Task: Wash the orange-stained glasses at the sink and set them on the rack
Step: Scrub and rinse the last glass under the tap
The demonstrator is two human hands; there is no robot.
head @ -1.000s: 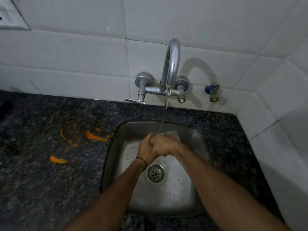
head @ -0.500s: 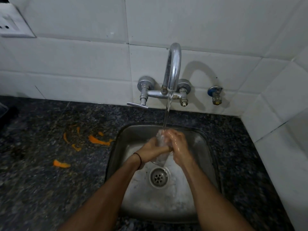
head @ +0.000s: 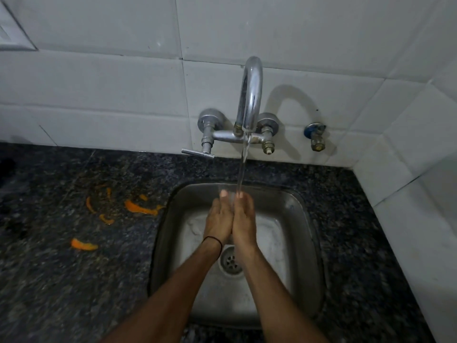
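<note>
The glass [head: 228,194] is barely visible, a clear rim showing just past the fingertips of the two hands, above the steel sink [head: 301,219] and right where the water stream [head: 241,174] lands. Farthest left of the sink, orange peel scraps [head: 138,208] lie scattered on the dark speckled counter [head: 49,280], with one more piece nearer the front edge. Over the sink, the left hand [head: 218,222], with a thin black band [head: 212,240] at the wrist, and the right hand [head: 243,220] are pressed side by side, fingers pointing toward the wall, closed around the glass between them; most of the glass is hidden by the hands. Below them sits the drain [head: 231,261] in the sink floor. Behind the sink, the chrome tap [head: 249,95] is mounted on the white tiled wall [head: 99,82] and is running. Right of the tap, a small blue-capped valve [head: 315,136] sticks out of the wall.
</note>
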